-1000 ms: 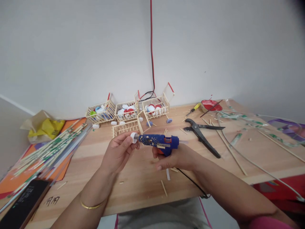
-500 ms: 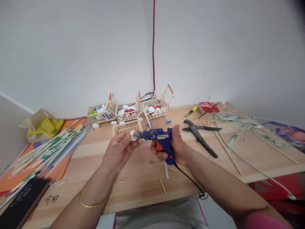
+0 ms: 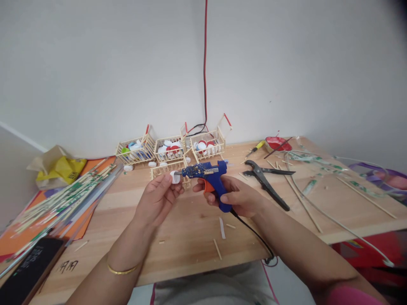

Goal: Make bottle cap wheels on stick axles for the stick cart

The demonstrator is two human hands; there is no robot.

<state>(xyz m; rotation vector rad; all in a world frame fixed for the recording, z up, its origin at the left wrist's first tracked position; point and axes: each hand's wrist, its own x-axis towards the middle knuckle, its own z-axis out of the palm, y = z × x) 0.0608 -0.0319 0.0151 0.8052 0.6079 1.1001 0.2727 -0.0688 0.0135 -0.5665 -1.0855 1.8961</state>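
Observation:
My right hand (image 3: 237, 195) grips a blue glue gun (image 3: 208, 176) with an orange trigger, held upright over the wooden table (image 3: 190, 228). Its nozzle points left and touches a small white bottle cap (image 3: 174, 177). My left hand (image 3: 158, 197) pinches that cap between thumb and fingers. A black cord runs from the gun's handle down over the table's front edge.
Three small stick baskets (image 3: 171, 148) filled with bottle caps stand at the back by the wall. Black pliers (image 3: 265, 180) lie to the right, with a red dish (image 3: 277, 142), loose sticks and plastic strips. Wrapped sticks (image 3: 63, 199) and orange paper lie at the left.
The right hand turned the glue gun from lying sideways to upright, handle down. Both hands and the cap rose slightly and stayed together.

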